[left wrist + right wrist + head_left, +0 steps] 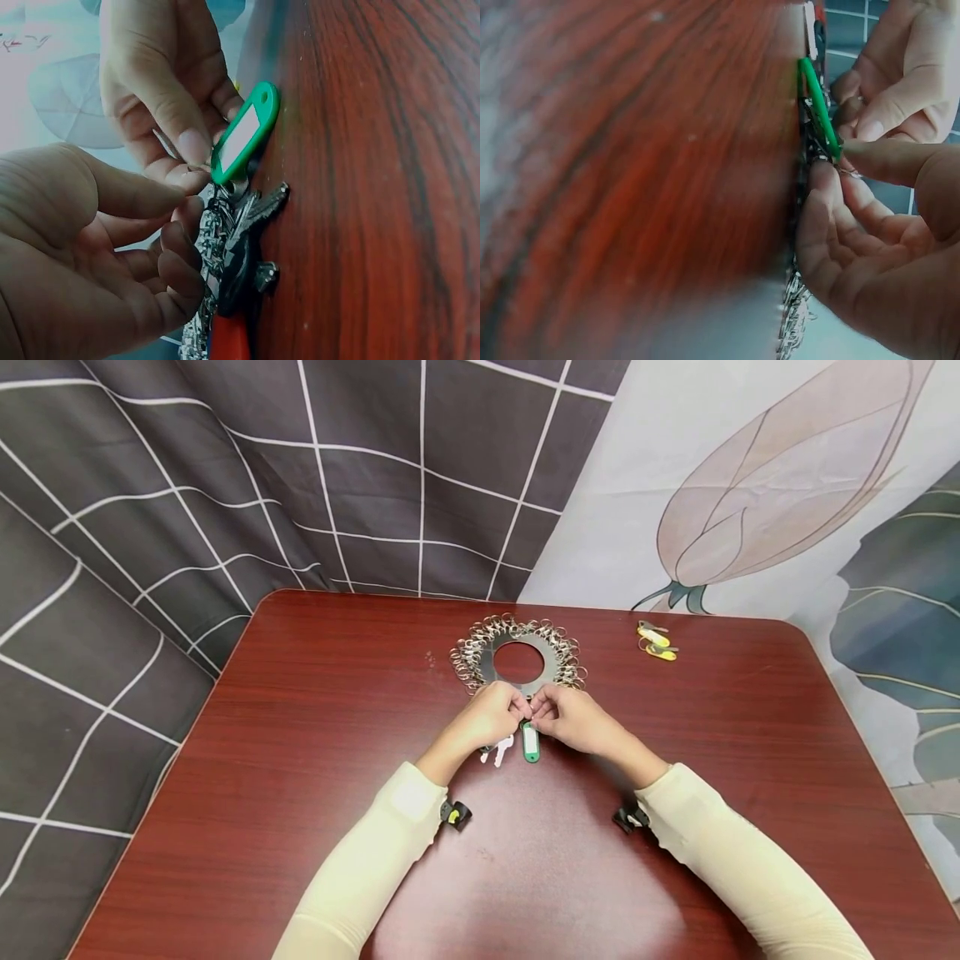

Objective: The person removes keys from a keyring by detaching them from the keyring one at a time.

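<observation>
A flat ring-shaped plate (551, 658), its rim lined with metal clasps (471, 653), is laid on the tabletop (337, 693). By its near edge, a white-labelled green key tag (531, 743) is held tilted, one end at the fingers (171, 112); keys (503, 750) are seen just beside the tag.

On the head feed I get a reddish-brown wood-grain table (300, 735) with rounded far corners and a pale glare (525, 893) over its near part. Behind it I can see dark grey cloth (367, 410) crossed by white grid lines, and, to the right, white cloth (615, 527) printed with a big pinkish bud (787, 477). Toward the table's far right, I see yellow tags (661, 653) lying close together with small keys.
</observation>
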Tool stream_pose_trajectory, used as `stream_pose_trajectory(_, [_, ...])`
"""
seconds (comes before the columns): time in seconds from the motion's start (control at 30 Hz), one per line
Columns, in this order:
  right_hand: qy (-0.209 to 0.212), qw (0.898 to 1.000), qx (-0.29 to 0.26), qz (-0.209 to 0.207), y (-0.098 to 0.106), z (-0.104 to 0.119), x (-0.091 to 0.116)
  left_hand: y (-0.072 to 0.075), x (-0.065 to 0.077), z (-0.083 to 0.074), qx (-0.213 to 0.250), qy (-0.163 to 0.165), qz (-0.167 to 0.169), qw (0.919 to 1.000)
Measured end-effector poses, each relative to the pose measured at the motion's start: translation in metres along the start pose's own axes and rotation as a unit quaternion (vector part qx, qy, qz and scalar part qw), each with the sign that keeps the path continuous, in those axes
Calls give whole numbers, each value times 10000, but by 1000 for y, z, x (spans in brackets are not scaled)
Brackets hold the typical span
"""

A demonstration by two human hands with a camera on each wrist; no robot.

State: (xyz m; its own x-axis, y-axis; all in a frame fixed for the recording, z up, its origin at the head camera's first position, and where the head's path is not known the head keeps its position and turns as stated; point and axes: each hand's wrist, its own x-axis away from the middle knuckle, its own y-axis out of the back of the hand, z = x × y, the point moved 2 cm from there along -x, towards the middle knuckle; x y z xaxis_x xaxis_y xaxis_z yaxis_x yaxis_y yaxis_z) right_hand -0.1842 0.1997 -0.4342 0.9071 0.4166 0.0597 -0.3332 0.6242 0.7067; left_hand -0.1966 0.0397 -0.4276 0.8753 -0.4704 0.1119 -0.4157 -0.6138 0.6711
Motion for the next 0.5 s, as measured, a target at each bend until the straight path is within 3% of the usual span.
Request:
stream_pose_trajectory(0.33, [-86,9983,547,-173,0,5,-2,-3,-2,6,159,-157,-145,9996])
stream_pose_trajectory(0.5, [107,9950,923,-365,1,5,-2,-2,-1,7,251,-181,-236,9992])
